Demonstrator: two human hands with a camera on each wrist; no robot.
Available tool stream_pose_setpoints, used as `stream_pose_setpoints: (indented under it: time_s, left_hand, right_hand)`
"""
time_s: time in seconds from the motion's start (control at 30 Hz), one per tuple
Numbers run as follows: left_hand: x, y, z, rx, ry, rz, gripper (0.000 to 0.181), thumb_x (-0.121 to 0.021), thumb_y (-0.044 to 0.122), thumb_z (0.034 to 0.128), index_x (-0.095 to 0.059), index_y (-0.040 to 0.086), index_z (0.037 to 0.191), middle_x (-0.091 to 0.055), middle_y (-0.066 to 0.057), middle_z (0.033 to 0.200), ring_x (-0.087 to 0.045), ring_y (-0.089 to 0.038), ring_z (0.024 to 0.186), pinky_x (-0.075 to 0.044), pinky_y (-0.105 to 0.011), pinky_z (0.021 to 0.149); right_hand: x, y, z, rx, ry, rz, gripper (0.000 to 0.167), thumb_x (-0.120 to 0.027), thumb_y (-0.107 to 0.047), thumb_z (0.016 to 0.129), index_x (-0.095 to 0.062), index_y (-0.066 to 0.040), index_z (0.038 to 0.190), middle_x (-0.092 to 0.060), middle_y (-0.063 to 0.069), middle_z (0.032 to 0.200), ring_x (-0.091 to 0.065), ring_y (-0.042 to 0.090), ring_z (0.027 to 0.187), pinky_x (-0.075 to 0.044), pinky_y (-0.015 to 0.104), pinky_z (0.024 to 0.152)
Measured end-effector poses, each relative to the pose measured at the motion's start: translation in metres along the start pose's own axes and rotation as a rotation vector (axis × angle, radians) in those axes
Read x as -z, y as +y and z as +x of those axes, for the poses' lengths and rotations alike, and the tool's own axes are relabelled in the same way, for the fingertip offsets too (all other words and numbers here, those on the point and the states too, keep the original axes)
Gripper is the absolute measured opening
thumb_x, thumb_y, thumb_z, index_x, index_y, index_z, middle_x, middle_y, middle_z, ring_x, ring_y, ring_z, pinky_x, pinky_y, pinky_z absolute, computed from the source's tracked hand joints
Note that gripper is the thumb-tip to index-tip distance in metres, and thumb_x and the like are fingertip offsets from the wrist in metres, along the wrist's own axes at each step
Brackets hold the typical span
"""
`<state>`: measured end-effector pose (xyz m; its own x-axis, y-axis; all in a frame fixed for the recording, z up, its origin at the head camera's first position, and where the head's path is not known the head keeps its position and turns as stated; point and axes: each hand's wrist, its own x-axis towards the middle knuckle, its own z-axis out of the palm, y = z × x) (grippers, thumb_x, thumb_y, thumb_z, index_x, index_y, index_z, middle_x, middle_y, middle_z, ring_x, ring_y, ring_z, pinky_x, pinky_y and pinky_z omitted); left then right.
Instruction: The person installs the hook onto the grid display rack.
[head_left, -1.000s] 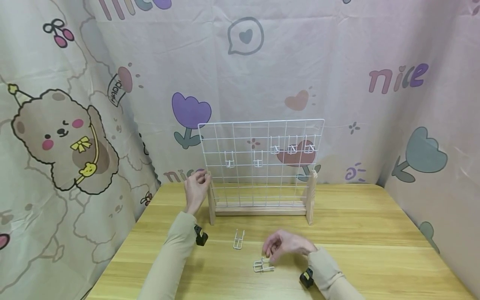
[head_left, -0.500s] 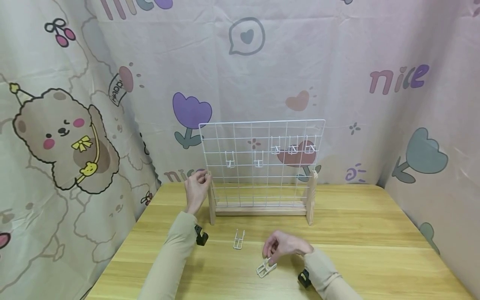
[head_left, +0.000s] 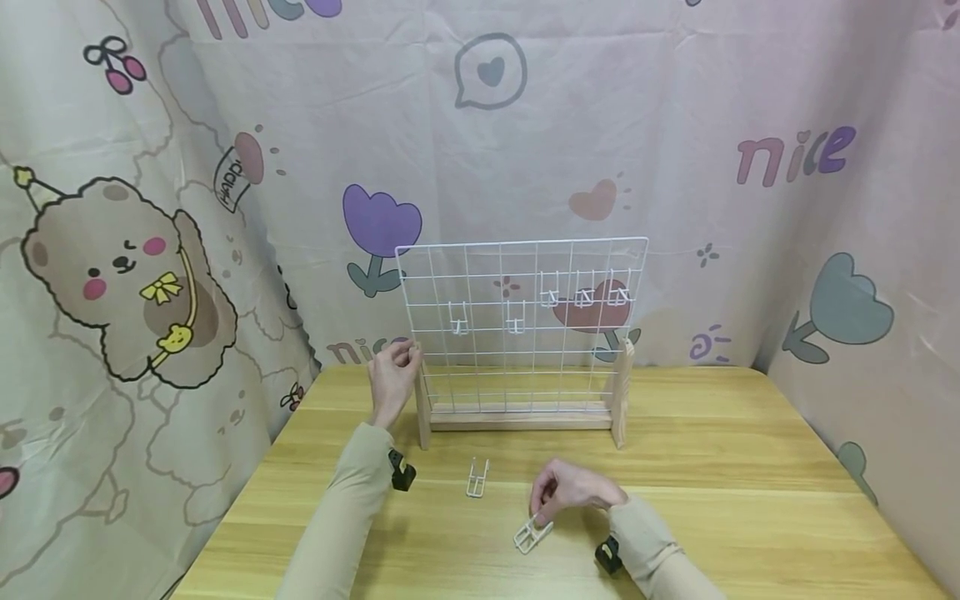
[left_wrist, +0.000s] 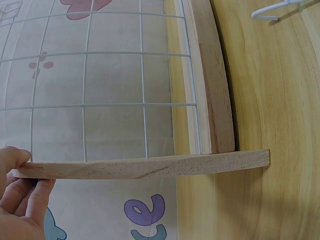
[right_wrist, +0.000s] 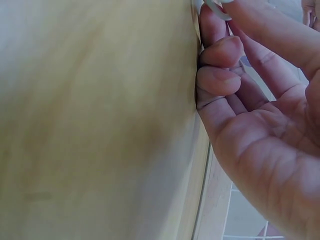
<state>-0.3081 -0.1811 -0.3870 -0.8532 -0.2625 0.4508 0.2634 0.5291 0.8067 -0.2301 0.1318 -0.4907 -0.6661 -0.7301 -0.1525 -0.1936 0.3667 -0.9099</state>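
Observation:
My left hand [head_left: 392, 385] grips the top of the left wooden post [head_left: 422, 408] of the stand; in the left wrist view the thumb lies on one side of the post and the fingers on the other. Low on the table, my right hand [head_left: 572, 487] pinches one end of a white wire hook [head_left: 528, 540]. That hook lies slanted at the tabletop, and only a bit of it shows at the top of the right wrist view. A second white wire hook [head_left: 476, 482] lies loose to the left of the right hand.
A white wire grid panel [head_left: 519, 352] stands upright in the wooden stand, with several white hooks hung on its upper half, such as the lower left hook [head_left: 459, 325]. The wooden table [head_left: 697, 467] ends at a patterned curtain [head_left: 675, 108] behind.
The right hand has taken hold of the nearer hook and turned it so that it lies more slanted. The left hand has stayed on the post.

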Motion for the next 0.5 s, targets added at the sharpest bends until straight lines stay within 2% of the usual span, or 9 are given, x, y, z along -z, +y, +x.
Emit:
stream_pose_setpoints:
  time_s: [0.2, 0.4, 0.5]
  left_hand:
    - [0.0002, -0.0006, 0.0001, -0.002, -0.002, -0.006, 0.029, -0.066, 0.016, 0.0960, -0.071, -0.001, 0.119, -0.076, -0.020, 0.108, -0.075, -0.033, 0.099, -0.058, -0.032, 0.079]
    - [-0.0006, -0.0013, 0.0005, -0.016, 0.006, -0.004, 0.029, -0.066, 0.015, 0.0959, -0.071, -0.002, 0.119, -0.076, -0.021, 0.106, -0.076, -0.034, 0.095, -0.047, -0.010, 0.066]
    - [-0.0007, -0.0019, 0.0005, -0.024, 0.006, -0.004, 0.029, -0.065, 0.014, 0.0959, -0.071, -0.002, 0.119, -0.076, -0.021, 0.105, -0.076, -0.035, 0.092, -0.043, -0.007, 0.061]
  right_hand:
    - [-0.0003, 0.0023, 0.0010, 0.000, 0.019, -0.020, 0.013, -0.080, 0.002, 0.074, -0.073, 0.005, 0.085, -0.074, 0.012, 0.079, -0.054, 0.005, 0.062, -0.043, 0.016, 0.058]
    - [0.0002, 0.0036, 0.0017, 0.004, 0.038, -0.038, 0.013, -0.080, 0.002, 0.075, -0.073, 0.004, 0.085, -0.073, 0.008, 0.079, -0.055, 0.005, 0.062, -0.045, 0.016, 0.059]
    - [0.0004, 0.0022, 0.0018, -0.002, 0.039, -0.054, 0.013, -0.080, 0.000, 0.075, -0.073, 0.003, 0.086, -0.071, 0.001, 0.077, -0.054, 0.004, 0.062, -0.045, 0.016, 0.059]
